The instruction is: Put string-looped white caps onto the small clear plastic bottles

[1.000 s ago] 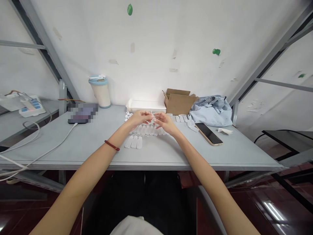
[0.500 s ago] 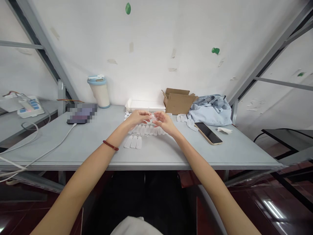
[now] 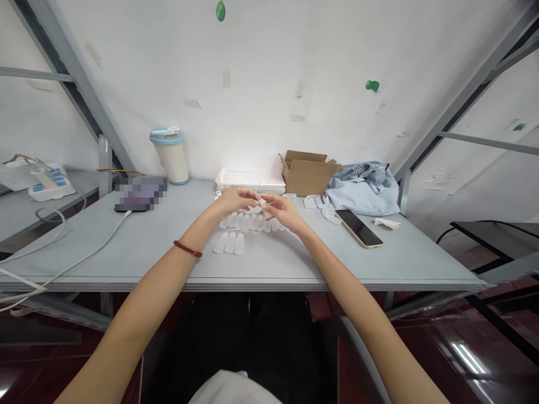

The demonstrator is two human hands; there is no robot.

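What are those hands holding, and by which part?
The left hand and right hand together pinch a small white piece between them; which part of it they grip is too small to tell.

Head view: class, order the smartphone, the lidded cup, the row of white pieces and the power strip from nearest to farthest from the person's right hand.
From the right hand:
1. row of white pieces, directly beneath it.
2. smartphone, to its right.
3. lidded cup, back left.
4. power strip, at the far left of the view.
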